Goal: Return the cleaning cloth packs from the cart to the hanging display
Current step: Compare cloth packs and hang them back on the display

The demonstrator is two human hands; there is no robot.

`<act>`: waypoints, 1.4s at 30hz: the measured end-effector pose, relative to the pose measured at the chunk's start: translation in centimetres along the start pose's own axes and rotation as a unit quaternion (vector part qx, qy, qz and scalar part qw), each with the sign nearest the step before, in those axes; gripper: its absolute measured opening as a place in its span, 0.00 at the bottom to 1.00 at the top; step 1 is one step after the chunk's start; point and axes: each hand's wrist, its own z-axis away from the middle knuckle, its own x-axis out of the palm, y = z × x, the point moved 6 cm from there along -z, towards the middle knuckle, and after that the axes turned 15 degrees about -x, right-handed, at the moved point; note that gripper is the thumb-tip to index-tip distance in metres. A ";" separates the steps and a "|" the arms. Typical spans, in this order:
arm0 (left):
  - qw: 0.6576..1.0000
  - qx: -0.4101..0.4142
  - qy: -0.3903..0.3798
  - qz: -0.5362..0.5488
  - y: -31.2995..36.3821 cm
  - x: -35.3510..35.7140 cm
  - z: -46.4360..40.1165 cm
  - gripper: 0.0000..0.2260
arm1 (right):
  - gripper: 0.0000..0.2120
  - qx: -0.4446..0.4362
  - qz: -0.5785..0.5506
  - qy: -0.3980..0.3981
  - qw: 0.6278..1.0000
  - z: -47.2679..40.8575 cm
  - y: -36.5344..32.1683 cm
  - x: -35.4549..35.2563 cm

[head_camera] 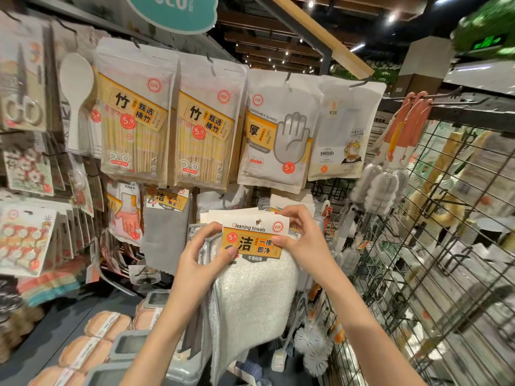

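The hook under the front cleaning towel pack [252,238] can't be seen, since its header card covers it, and so do the header cards [211,215] stacked right behind. The left hand [200,257] hides that pack's left edge, and the right hand [302,235] covers its right corner. The scissors pack [21,87] at far left is blurred and cut by the frame edge. The teal sign [172,11] up top is cropped, only "CEO" is readable. Stuff behind the wire grid [434,246] is too smeared to name. Small print on the bamboo packs [136,112] is unreadable.
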 end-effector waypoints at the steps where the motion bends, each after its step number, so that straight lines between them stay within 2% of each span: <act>1: 1.000 -0.002 0.002 0.002 0.0 -0.1 0.0 0.16 | 0.24 -0.002 0.002 0.001 1.000 0.0 0.0 0.0; 17: 0.997 0.014 0.071 -0.041 -0.1 -0.6 0.1 0.13 | 0.23 0.002 0.005 -0.003 1.000 0.4 0.8 -0.5; 24: 0.998 0.021 0.065 -0.013 -0.4 -1.6 -0.4 0.13 | 0.22 0.040 -0.003 0.007 0.999 0.7 2.7 -2.4; 29: 0.997 -0.001 0.060 0.039 -1.0 -1.9 -0.9 0.14 | 0.24 0.040 0.021 0.049 0.998 0.8 3.9 -3.8; 37: 0.997 0.000 0.066 0.038 -0.8 -1.8 -1.2 0.14 | 0.21 0.067 0.040 0.018 0.997 0.6 6.6 -4.4; 42: 0.995 0.010 0.084 0.042 -0.7 -3.1 -1.7 0.13 | 0.20 0.091 0.047 0.063 0.993 0.4 8.7 -5.9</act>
